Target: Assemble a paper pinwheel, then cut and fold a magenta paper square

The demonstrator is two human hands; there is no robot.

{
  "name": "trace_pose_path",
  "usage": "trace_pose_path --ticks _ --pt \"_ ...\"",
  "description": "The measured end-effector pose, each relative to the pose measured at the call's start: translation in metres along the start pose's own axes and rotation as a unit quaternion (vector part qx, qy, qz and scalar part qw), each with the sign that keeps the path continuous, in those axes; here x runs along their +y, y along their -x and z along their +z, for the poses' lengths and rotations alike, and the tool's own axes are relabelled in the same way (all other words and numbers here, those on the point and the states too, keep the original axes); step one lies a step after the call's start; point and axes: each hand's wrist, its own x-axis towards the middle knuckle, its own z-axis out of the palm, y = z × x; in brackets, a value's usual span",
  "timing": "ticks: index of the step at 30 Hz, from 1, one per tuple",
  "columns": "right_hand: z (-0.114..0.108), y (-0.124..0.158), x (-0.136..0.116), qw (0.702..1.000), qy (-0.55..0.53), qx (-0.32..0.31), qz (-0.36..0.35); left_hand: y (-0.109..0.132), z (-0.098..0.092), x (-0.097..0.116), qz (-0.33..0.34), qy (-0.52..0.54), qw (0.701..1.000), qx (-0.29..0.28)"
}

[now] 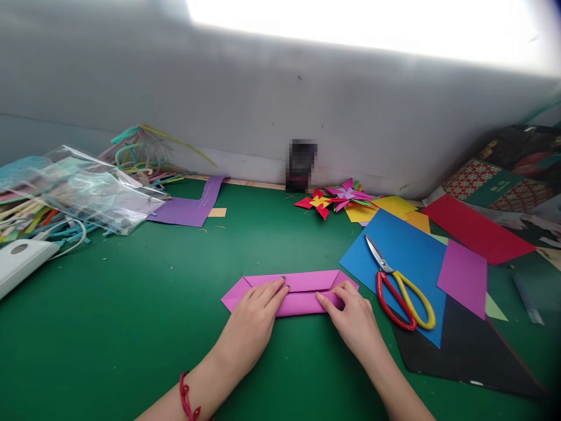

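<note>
A pink paper (307,283), folded into a long strip with pointed ends, lies on the green table in front of me. Its two long folded edges run side by side with a narrow gap between them. My left hand (256,313) rests on the left part of the strip, fingers stretched out flat and pressing it down. At the strip's right end my right hand (354,316) pinches the paper between thumb and fingers, which partly hide that corner. Scissors (384,266) with one red and one yellow handle lie right of my right hand.
Under the scissors is a blue sheet (412,251), overlapping a black sheet (456,345) and a purple-pink one (464,278). Folded paper flowers (346,193) lie by the wall. Leftward are a purple sheet (184,211), a clear plastic bag (109,193) and a white device (26,263).
</note>
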Motion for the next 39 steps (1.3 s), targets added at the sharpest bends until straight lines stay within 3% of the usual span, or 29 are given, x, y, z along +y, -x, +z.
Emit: trace_pose_path --ticks 8,12,17,29,34,39 --pt "-0.003 -0.001 0.005 0.997 -0.045 -0.019 -0.056 -0.004 -0.004 0.01 -0.05 0.066 0.996 0.016" --pt "-0.014 -0.003 0.007 0.988 -0.12 -0.08 -0.05 -0.004 -0.006 0.007 -0.101 0.17 0.98 -0.019" --pt "-0.026 -0.001 0.014 0.96 -0.214 -0.169 -0.066 -0.001 -0.007 0.005 -0.081 0.24 0.966 -0.045" --pt "-0.027 -0.001 0.013 0.964 -0.211 -0.152 -0.056 -0.007 -0.01 0.004 -0.121 0.229 0.965 -0.037" --pt "-0.024 0.0 0.015 0.963 -0.209 -0.157 -0.069 -0.005 -0.008 0.002 -0.09 0.21 0.973 -0.032" --pt "-0.015 0.001 0.019 0.97 -0.169 -0.138 -0.11 0.002 -0.006 0.005 -0.006 0.126 0.992 -0.027"
